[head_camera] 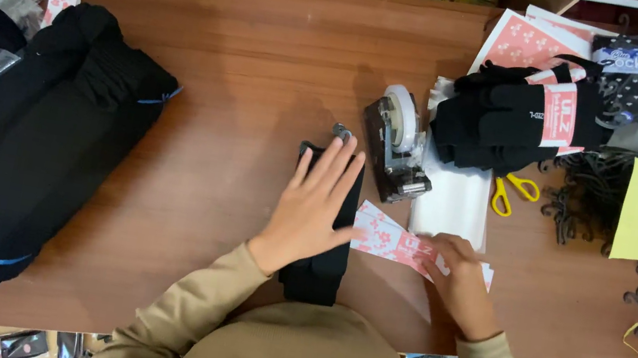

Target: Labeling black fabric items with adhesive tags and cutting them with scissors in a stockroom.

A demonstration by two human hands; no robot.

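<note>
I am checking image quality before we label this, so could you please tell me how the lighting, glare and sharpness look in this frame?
Head view: light is soft and even, with a pale sheen on the table; the left hand on the black socks casts only a faint shadow; the right hand on the pink label is sharp; straight edges bow slightly near the frame borders.

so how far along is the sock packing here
Done: one banded bundle of black socks lies beyond the tape dispenser. In hand: the left hand presses flat on a folded black pair, and the right hand holds its pink paper band, not yet wrapped. Left: the unbanded black pile at far left.
</note>
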